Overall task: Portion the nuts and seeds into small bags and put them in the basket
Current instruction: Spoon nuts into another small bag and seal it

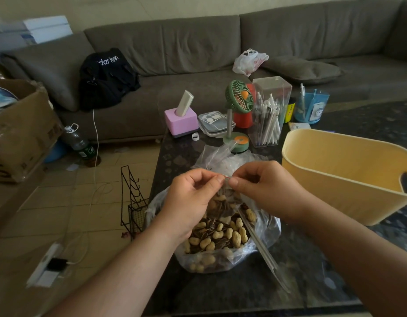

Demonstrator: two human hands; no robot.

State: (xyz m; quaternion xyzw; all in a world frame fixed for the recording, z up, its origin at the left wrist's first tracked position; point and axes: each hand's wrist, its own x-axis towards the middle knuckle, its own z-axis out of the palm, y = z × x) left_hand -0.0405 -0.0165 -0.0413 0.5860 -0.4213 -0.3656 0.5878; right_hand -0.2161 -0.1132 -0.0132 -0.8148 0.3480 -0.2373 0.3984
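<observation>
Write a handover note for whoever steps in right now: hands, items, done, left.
Left hand and right hand: both pinch the top edge of a small clear bag holding some nuts and seeds.
It hangs over the large open bag of peanuts and sunflower seeds on the dark table.
Yellow basket stands to the right; no bags visible inside.
Left: seal this bag, drop it in the basket, repeat.

Both hands met over the big bag of peanuts and seeds: left hand and right hand each pinched the top edge of a small bag, part-filled, thumbs nearly touching. The yellow basket stood just right on the dark table.
</observation>
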